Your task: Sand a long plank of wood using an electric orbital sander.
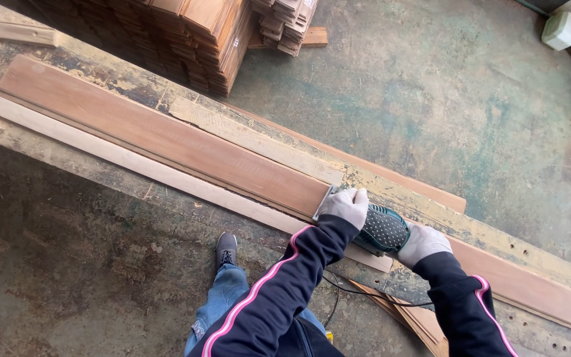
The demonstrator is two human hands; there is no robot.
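Both gloved hands grip a green dotted electric sander (381, 229) on a long reddish-brown wooden plank (166, 139). Left hand (345, 206) clasps its front; right hand (423, 243) clasps its rear.

Both arms reach forward and down in dark sleeves with a pink stripe along each, the elbows bent and the forearms angling toward one another. The left hand (345, 206), in a pale grey glove, lies palm down with its fingers curled forward and closed over what it grips, the wrist nearly straight. The right hand (422, 243), gloved the same, sits just behind and to the side of it, fingers wrapped shut and hidden from above, knuckles turned toward the left hand.
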